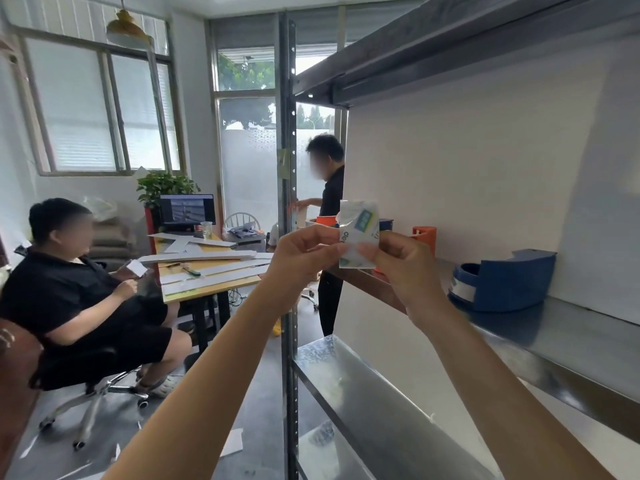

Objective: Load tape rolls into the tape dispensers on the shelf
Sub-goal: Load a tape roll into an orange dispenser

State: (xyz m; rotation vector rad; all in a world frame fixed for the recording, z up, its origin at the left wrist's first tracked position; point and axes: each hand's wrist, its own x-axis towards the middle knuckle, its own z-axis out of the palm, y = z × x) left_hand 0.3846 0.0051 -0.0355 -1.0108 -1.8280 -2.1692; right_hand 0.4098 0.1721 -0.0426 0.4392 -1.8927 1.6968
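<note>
Taking the grey perforated metal shelf upright (289,237) as the landmark, a seated person in black clothes (86,299) sits far to its left on a wheeled office chair (93,400), holding a small white item. Nearer the upright on that same side stands a yellow-topped wooden table (211,289) strewn with long white strips, and a dark monitor (187,210) sits at the table's far end. The left hand (304,252) is raised just right of the upright, its fingers closed in a pinch on the left edge of a small clear plastic packet with a white, blue and green printed label (358,235). The right hand (407,263), further right of the upright, pinches the packet's right edge, so both hands hold it up in the air in front of the shelf; whether a tape roll is inside cannot be told. Behind the hands, a standing person in black (330,202) is just right of the upright. Well to the right of the upright, on the steel shelf board (571,327), an orange plastic tape dispenser (425,237) stands near the back panel, and a blue plastic tape dispenser (502,282) rests further right still, apart from both hands.
</note>
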